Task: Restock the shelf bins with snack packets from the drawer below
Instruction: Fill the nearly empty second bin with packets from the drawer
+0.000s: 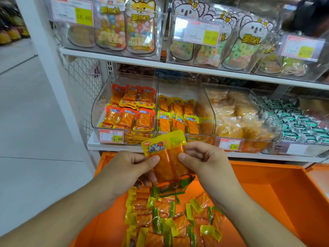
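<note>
Both hands, left hand (131,168) and right hand (204,161), pinch a yellow snack packet (167,157) between them. More packets (170,220) lie below in the orange drawer (267,189). Clear bins (185,90) sit just behind.

Yellow-topped orange packet (167,157), orange drawer (267,184), white shelf (124,57).

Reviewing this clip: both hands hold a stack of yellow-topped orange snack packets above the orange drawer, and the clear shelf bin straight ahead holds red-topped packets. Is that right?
Not quite. In the head view, the left hand and right hand do hold the stack of yellow-topped orange snack packets above the orange drawer, but the clear shelf bin straight ahead holds matching yellow-topped packets; the red-topped packets sit in the bin to its left.
</note>
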Available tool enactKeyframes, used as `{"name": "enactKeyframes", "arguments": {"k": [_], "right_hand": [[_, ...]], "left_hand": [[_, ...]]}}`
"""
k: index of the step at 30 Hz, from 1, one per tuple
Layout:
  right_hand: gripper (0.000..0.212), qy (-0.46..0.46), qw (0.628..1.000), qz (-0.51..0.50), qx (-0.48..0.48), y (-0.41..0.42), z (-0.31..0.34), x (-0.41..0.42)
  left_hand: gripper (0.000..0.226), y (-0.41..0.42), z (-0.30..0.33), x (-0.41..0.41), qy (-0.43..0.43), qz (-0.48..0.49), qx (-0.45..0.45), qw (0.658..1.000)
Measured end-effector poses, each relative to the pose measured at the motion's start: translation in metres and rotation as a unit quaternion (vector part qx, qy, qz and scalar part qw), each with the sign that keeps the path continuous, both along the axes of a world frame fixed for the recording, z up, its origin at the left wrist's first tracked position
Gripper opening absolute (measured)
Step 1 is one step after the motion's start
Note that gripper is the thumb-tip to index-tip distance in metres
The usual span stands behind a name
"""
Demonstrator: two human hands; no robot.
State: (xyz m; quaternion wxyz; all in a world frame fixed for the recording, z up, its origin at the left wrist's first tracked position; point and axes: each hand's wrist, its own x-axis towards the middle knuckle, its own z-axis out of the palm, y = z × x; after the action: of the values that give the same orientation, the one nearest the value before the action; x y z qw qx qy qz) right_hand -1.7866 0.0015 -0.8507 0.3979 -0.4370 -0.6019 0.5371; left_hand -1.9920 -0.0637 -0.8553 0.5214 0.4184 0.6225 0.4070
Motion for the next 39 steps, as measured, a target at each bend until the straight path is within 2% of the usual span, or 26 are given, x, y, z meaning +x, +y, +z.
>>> {"name": "enactKeyframes", "arguments": {"k": [3,5,8,10,14,19,23,26,29,33,36,38,39], "right_hand": [[0.015,-0.057,0.995,-0.044,0.070,0.002,0.002,0.003],[0.016,-0.125,0.975,-0.087,0.162,0.003,0.005,0.005],[0.013,-0.202,0.931,-0.079,0.293,-0.009,0.005,0.001],[0.023,-0.246,0.902,-0.035,0.353,-0.019,-0.003,-0.008],[0.042,-0.305,0.879,0.059,0.362,-0.026,-0.011,-0.014],[0.041,-0.299,0.876,0.112,0.362,-0.026,-0.005,-0.011],[0.049,-0.319,0.870,0.076,0.368,-0.027,-0.007,-0.014],[0.046,-0.284,0.894,0.029,0.346,-0.027,-0.008,-0.016],[0.040,-0.249,0.914,-0.008,0.322,-0.024,-0.012,-0.018],[0.038,-0.213,0.939,0.024,0.268,-0.024,-0.018,-0.026],[0.034,-0.187,0.963,0.081,0.175,-0.008,-0.037,-0.028],[0.031,-0.162,0.982,0.067,0.074,0.008,-0.065,-0.023],[0.030,-0.180,0.981,0.049,0.049,0.016,-0.084,-0.018]], "left_hand": [[0.042,-0.002,-0.003,-0.002,0.053,0.028,0.021,0.998],[0.035,-0.001,-0.005,-0.002,0.045,0.065,0.023,0.997],[0.016,-0.001,-0.002,0.008,-0.080,0.096,0.021,0.992],[0.018,-0.002,0.003,0.015,-0.150,0.081,0.017,0.985],[0.025,0.001,0.003,0.011,-0.237,0.073,0.013,0.969],[0.041,0.002,-0.001,0.001,-0.319,0.057,-0.001,0.946],[0.035,0.006,-0.007,0.003,-0.278,0.050,0.010,0.959],[0.032,0.005,-0.006,0.006,-0.265,0.044,0.035,0.963],[0.031,0.001,-0.007,0.009,-0.216,0.035,0.059,0.974],[0.021,0.002,-0.018,0.010,-0.161,0.043,0.052,0.985],[0.012,0.009,-0.045,0.004,-0.097,0.065,0.027,0.993],[0.010,0.013,-0.078,-0.002,-0.031,0.068,0.000,0.997],[0.011,0.013,-0.096,-0.004,0.005,0.060,-0.021,0.998]]}}
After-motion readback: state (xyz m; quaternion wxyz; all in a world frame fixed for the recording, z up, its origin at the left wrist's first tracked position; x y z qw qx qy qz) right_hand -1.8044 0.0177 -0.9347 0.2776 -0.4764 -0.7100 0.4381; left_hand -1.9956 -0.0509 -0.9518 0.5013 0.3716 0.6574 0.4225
